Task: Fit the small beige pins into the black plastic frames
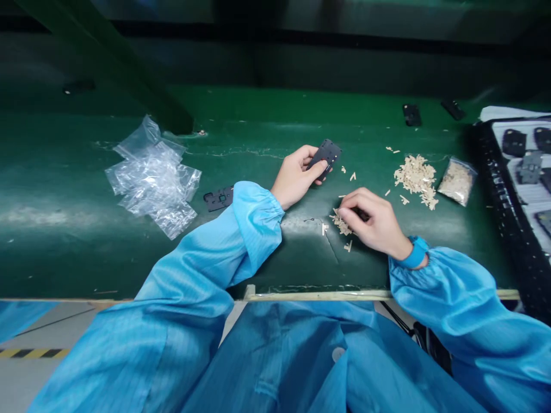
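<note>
My left hand (297,175) is closed round a small dark plastic plate (326,154), held tilted just above the green belt (64,201). My right hand (372,221) rests on the belt with its fingers pinched together over a little heap of beige slips (340,223); a few loose slips lie around it. What the fingertips grip is too small to make out. Both arms wear blue sleeves, and a blue band sits on my right wrist.
A larger pile of beige slips (416,176) and a small filled clear bag (457,182) lie to the right. A black tray (495,189) with dark parts stands at the far right. Empty clear bags (152,178) and another dark plate (218,198) lie left.
</note>
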